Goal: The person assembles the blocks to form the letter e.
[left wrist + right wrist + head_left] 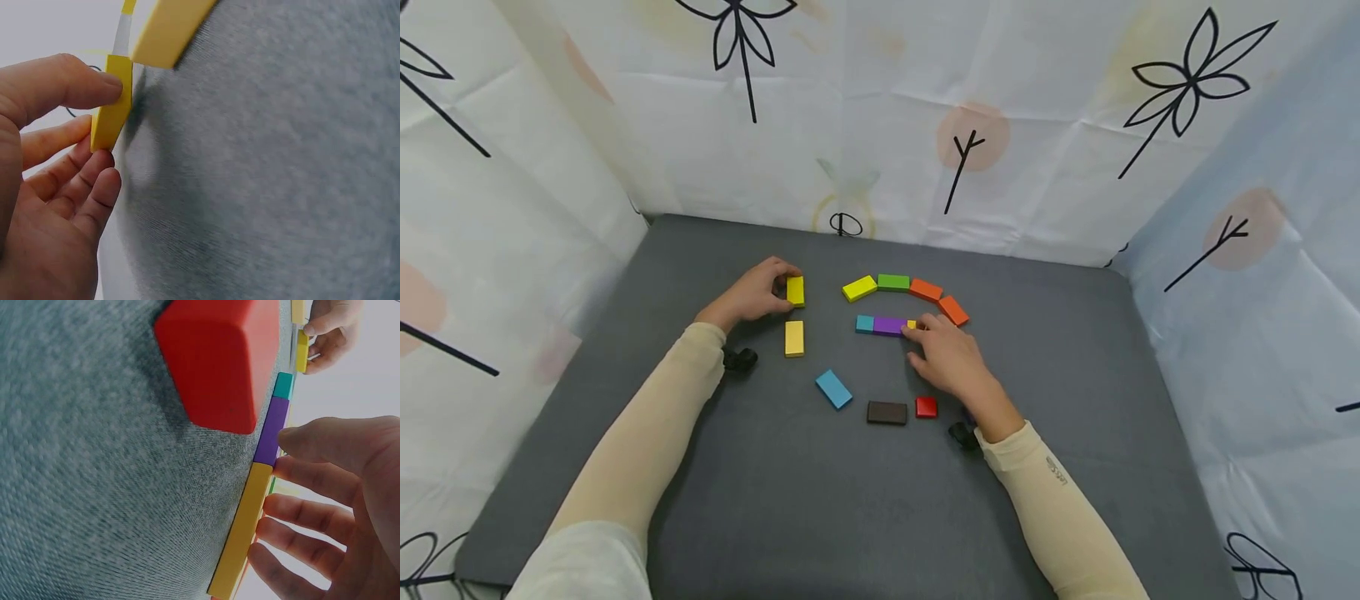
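Observation:
My left hand (762, 289) pinches a yellow block (115, 100) between thumb and fingers, at the left of the table. Just nearer lies a pale yellow block (793, 339), apart from it. My right hand (951, 354) touches a straight row of blocks with its fingertips, the fingers fairly straight. That row holds a teal block (865, 324), a purple block (889, 327) and an orange-yellow block (240, 531), mostly hidden by the hand in the head view. The thumb tip is at the purple block's edge; the other fingertips lie along the orange-yellow one.
Behind the row curves an arc of a bright yellow block (860, 288), a green block (893, 283) and two orange blocks (926, 290). Nearer lie a blue block (833, 389), a dark brown block (887, 413) and a red block (927, 407). Patterned curtains (880, 150) border the grey table (820, 508).

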Available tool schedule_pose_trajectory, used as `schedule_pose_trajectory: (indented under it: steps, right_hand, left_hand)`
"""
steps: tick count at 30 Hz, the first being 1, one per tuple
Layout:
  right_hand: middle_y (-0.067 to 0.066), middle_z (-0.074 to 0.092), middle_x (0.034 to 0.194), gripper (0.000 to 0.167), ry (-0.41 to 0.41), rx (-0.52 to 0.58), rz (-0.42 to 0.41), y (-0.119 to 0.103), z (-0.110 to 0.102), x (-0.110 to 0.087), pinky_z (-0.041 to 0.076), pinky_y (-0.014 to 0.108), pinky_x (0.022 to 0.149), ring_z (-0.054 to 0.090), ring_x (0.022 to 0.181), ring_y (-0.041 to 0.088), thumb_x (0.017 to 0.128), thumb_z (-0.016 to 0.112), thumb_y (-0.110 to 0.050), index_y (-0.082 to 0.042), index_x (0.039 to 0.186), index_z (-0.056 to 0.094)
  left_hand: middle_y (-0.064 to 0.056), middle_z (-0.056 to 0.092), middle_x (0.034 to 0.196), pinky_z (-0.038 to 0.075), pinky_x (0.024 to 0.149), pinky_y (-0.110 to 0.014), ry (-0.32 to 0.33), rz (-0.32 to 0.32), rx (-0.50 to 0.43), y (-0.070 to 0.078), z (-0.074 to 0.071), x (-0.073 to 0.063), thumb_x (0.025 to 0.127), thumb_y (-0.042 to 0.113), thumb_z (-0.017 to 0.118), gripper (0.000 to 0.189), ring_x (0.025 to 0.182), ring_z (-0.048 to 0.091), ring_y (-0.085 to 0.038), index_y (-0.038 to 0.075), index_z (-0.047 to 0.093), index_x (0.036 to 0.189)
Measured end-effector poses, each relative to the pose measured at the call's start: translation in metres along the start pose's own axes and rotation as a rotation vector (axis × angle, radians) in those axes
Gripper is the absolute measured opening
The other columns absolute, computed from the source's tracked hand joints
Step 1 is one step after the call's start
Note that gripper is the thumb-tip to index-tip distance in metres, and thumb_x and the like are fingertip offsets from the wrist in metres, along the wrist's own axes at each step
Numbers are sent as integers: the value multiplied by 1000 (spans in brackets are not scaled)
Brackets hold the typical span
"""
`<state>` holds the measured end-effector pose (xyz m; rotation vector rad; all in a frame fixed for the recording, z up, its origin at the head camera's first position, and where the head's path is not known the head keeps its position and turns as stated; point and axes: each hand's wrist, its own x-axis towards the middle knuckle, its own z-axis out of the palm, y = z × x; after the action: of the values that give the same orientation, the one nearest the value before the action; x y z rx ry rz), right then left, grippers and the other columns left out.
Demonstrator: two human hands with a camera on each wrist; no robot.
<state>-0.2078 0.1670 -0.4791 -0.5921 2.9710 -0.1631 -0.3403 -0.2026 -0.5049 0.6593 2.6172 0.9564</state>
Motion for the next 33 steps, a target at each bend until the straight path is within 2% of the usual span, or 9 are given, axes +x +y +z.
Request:
schedule_pose_trajectory:
  steps: [11,17,24,33]
  right_hand:
    - [7,61,140,50,4,1,4,1,0,1,59,43,80,56,118,23,104,75,-30,-19,152,67]
    - [7,61,139,50,5,-1,5,1,-1,0,59,43,77,56,116,23,104,75,-30,-19,152,67]
    - [7,61,138,50,15,8,2,1,-1,0,58,42,77,56,114,23,104,75,-29,-18,152,66]
    - [8,61,139,51,14,12,-2,2,1,1,58,44,79,55,116,24,104,75,-29,-17,153,66]
  left_hand:
    - [-21,47,148,46,94,-52,-13,89,-4,33,9,3,96,3,76,56,116,51,-37,-2,57,149]
    - [-19,48,147,48,98,-51,-55,128,23,44,20,6,96,4,78,57,118,51,-36,-2,57,149]
    - [-19,47,146,47,100,-50,-83,126,37,53,35,10,96,6,79,59,120,50,-35,-2,56,149]
    - [-17,47,146,48,101,-49,-106,125,43,59,45,15,96,7,81,59,119,52,-34,0,56,150]
